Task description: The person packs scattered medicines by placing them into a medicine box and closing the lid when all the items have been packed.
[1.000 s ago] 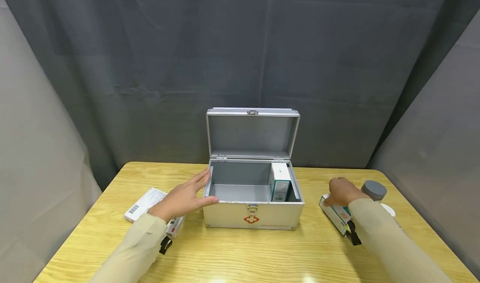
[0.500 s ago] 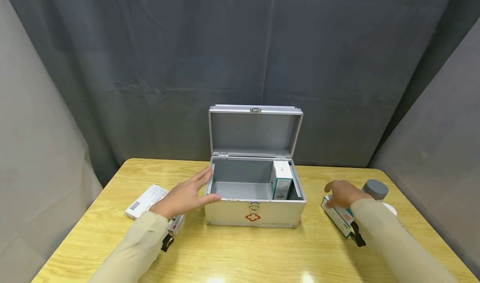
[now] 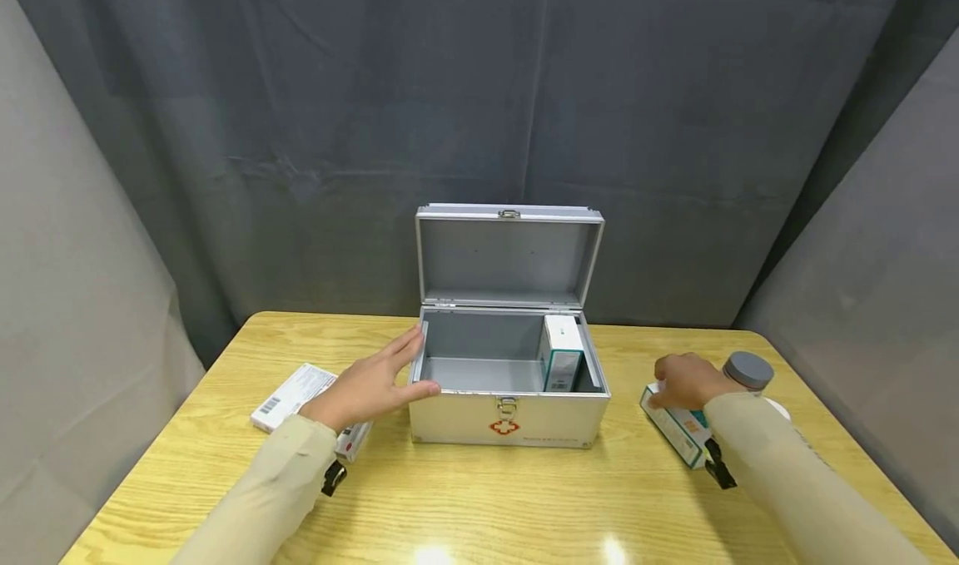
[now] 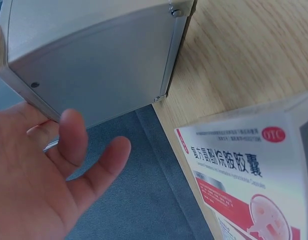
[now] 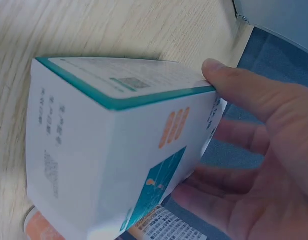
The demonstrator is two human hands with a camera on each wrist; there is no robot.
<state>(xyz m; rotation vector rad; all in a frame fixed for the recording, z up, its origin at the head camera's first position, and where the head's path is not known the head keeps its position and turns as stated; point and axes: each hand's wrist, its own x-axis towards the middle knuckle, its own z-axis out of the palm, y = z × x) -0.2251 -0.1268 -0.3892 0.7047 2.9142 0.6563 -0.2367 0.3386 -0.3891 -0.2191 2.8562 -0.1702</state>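
At the left of the wooden table [image 3: 487,498], a white box with a barcode [image 3: 290,398] lay near a red-marked box [image 3: 354,440] partly hidden by the left hand [image 3: 369,393], whose fingers were spread apart and touched the left rim of the silver case [image 3: 464,422]. The case stood mid-table with its lid [image 3: 509,261] raised and a white-and-teal carton [image 3: 562,353] upright toward its right end. Well to the right, a second teal-edged carton [image 3: 674,433] sat on the table, pinched between the thumb and fingers of the right hand [image 3: 688,380], with a grey-capped bottle [image 3: 749,371] just beside that hand.
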